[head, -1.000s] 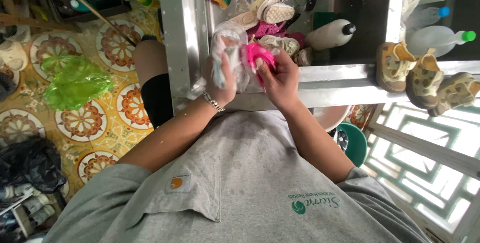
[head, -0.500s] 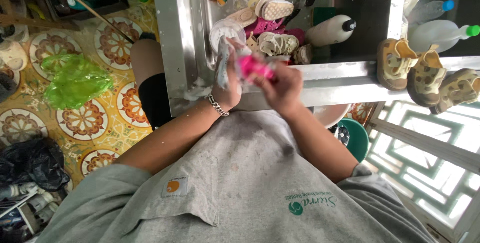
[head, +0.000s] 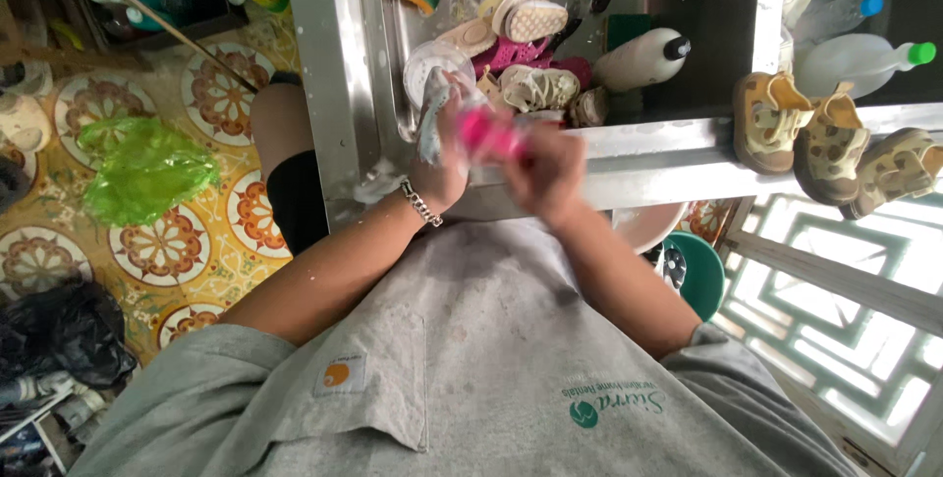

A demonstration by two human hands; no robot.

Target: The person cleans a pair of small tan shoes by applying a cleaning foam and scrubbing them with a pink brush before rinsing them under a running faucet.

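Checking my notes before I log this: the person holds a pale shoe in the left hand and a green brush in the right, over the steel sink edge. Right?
Not quite. The head view shows the brush in the right hand is bright pink, not green. The rest stands: the left hand holds a pale shoe over the steel sink edge.

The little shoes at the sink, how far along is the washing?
Looks done: three tan spotted shoes sit on the steel ledge, apart from the pile. In hand: the left hand holds a pale soapy shoe while the right hand works a pink brush against it. Left: a heap of small shoes lies in the sink, so most appears undone.
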